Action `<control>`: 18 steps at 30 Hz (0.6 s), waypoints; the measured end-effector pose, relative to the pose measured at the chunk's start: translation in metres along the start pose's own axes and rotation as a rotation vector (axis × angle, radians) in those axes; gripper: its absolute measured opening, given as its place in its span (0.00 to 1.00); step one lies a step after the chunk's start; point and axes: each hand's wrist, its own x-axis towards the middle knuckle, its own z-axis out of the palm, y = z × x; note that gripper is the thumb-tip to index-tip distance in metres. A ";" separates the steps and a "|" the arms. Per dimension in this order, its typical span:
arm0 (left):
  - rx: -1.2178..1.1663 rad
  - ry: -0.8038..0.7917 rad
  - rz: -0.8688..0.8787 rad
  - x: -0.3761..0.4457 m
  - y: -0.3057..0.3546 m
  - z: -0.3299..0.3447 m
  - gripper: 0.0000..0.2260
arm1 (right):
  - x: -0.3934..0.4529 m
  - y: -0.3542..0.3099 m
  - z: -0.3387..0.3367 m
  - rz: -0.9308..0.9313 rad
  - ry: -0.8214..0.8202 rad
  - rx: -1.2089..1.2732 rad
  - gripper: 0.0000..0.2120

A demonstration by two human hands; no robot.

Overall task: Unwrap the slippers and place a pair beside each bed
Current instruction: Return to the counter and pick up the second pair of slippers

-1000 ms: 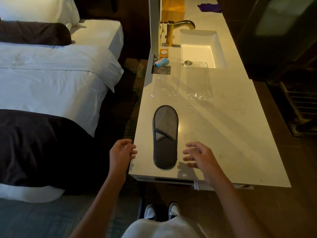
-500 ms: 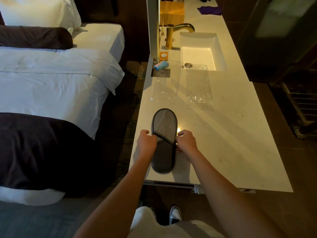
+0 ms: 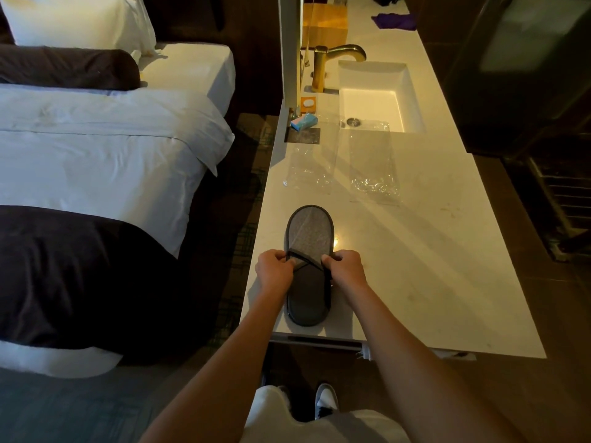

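Flat grey slippers [image 3: 308,235] with dark trim lie stacked on the pale stone counter [image 3: 415,251], toe pointing away from me. My left hand [image 3: 275,271] pinches the left edge at the strap. My right hand [image 3: 345,270] pinches the right edge opposite it. Two empty clear plastic wrappers lie farther up the counter, one at the left [image 3: 308,167] and one at the right [image 3: 372,164]. A bed [image 3: 96,161] with white sheets and a dark runner stands to the left across a narrow aisle.
A white sink [image 3: 377,97] with a gold tap [image 3: 332,63] is set into the counter's far end. A small blue packet [image 3: 303,121] and an orange soap box [image 3: 308,102] sit by a partition wall. A purple cloth [image 3: 396,20] lies at the far back. Dark patterned carpet lies between bed and counter.
Both hands came in from the counter's near edge and took hold of the slippers' sides at the strap. The slippers have stayed in place on the counter.
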 end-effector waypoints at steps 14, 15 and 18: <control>-0.107 -0.140 0.145 -0.065 -0.006 -0.046 0.09 | -0.068 0.007 -0.041 -0.124 -0.210 0.334 0.08; -0.085 -0.148 0.163 -0.069 -0.007 -0.050 0.09 | -0.073 0.008 -0.042 -0.134 -0.229 0.353 0.08; -0.085 -0.155 0.187 -0.083 -0.013 -0.059 0.10 | -0.084 0.012 -0.042 -0.152 -0.269 0.386 0.07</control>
